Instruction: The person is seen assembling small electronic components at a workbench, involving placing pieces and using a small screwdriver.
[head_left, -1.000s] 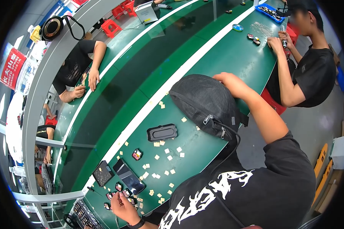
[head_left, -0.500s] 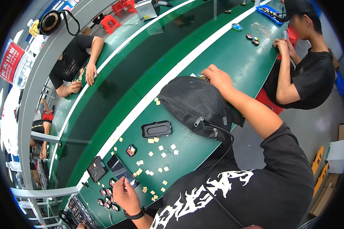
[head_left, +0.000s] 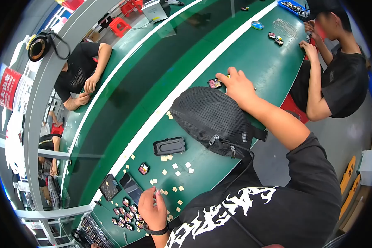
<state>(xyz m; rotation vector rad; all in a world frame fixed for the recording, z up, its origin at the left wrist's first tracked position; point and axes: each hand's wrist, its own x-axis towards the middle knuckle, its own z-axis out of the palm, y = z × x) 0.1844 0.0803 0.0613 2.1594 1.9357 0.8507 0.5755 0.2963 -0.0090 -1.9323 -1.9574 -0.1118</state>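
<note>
My right hand (head_left: 240,87) reaches over the far part of the green table, fingers bent. A bit of yellow shows between the fingers; what they grip is mostly hidden. Beside its fingertips lies a small black-cased piece with a red and pale face (head_left: 214,83). Thumb and forefinger of my left hand (head_left: 153,208) come together above the near table, among loose small cream squares (head_left: 164,172). Anything in that pinch is too small to make out. Several similar black-cased pieces (head_left: 129,215) lie clustered left of this hand, and a single one (head_left: 143,168) sits farther off.
A black mesh bag (head_left: 211,120) with a cable is between my arms. A black tray (head_left: 169,146), a dark flat slab (head_left: 131,188) and a dark box of small parts (head_left: 110,188) rest on the table (head_left: 202,165). One person (head_left: 339,78) works at right, another (head_left: 80,74) across.
My right hand has shifted and its fingers have loosened, leaving the black-cased piece in plain sight. My left hand has moved right, uncovering more of the cluster. The view has shifted slightly.
</note>
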